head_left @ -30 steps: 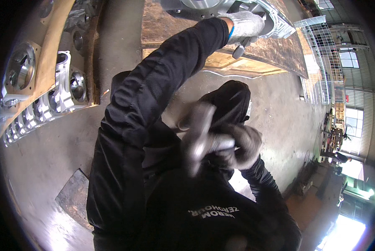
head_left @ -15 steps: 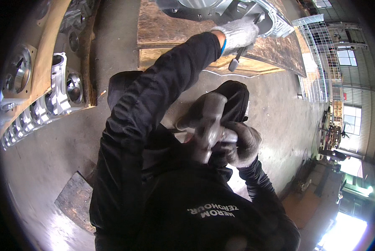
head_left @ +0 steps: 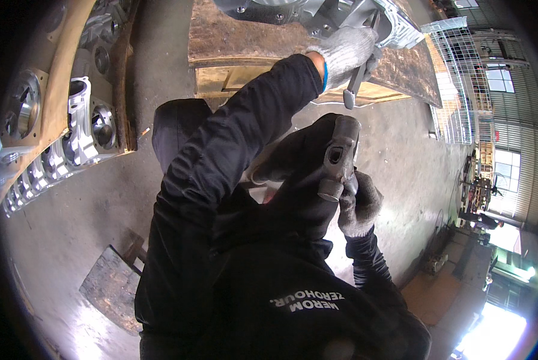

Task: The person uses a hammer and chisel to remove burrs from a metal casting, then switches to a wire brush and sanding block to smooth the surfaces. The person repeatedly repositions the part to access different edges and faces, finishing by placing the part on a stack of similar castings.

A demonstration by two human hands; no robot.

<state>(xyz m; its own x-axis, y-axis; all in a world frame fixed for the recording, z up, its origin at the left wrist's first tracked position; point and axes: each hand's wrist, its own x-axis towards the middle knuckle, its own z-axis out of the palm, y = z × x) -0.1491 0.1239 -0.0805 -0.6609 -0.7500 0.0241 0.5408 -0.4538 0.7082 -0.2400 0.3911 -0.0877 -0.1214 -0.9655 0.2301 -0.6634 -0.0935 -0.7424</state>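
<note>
My left hand (head_left: 346, 55), in a pale knit glove, is closed around a metal chisel (head_left: 356, 84). The chisel's struck end sticks out below the fist, toward me, and its other end reaches up to the silvery metal casting (head_left: 395, 27) on the wooden bench. Whether the tip touches the casting I cannot tell. Lower and to the right, my right hand (head_left: 361, 207) wears a dirtier grey glove and grips a hammer (head_left: 341, 153) close under its head. The worn steel head is over my right thigh, a little below the chisel's end and apart from it.
The bench's wooden top (head_left: 233, 39) lies ahead, with wire mesh panels (head_left: 455, 78) beyond its right end. On the left, several metal castings (head_left: 86, 120) stand by wooden boards (head_left: 53, 90). A low, worn wooden stool (head_left: 110, 288) is at lower left.
The hammer and my right hand have moved up and right, nearer the chisel, and the head has turned. My left hand has shifted slightly, with the chisel now more upright in view.
</note>
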